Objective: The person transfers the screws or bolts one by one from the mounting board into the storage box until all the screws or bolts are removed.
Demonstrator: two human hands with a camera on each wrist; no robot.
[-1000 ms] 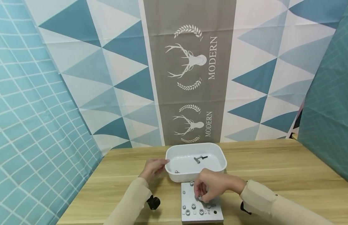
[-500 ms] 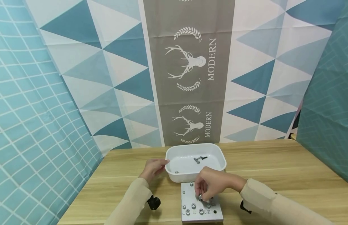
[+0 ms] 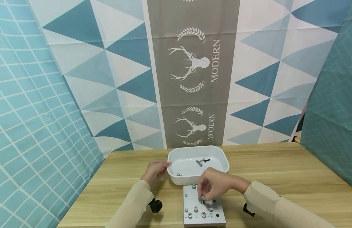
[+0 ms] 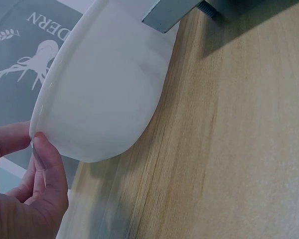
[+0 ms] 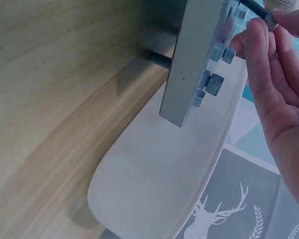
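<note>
My right hand (image 3: 216,183) pinches the head of a socket head bolt (image 5: 259,10) between thumb and fingers. The bolt's threaded shank points down over the silver metal plate (image 3: 191,202). Several other bolts stand in holes of the plate, heads up, among them a bolt (image 5: 214,84) near the plate's end. In the left wrist view the thumb and fingers of my left hand (image 4: 40,194) pinch the rim of a white plastic tray (image 4: 104,89). The tray sits directly behind the plate.
Inside the tray lie a few loose screws (image 3: 200,163) towards the right and a small metal piece (image 3: 179,174) at the front left. A bare dark hole (image 3: 217,215) shows at the plate's front right. A patterned curtain (image 3: 193,95) hangs behind the wooden table (image 3: 278,177).
My right hand has risen slightly with the bolt, and more of its threaded shank shows above the plate. The left hand keeps its hold on the tray.
</note>
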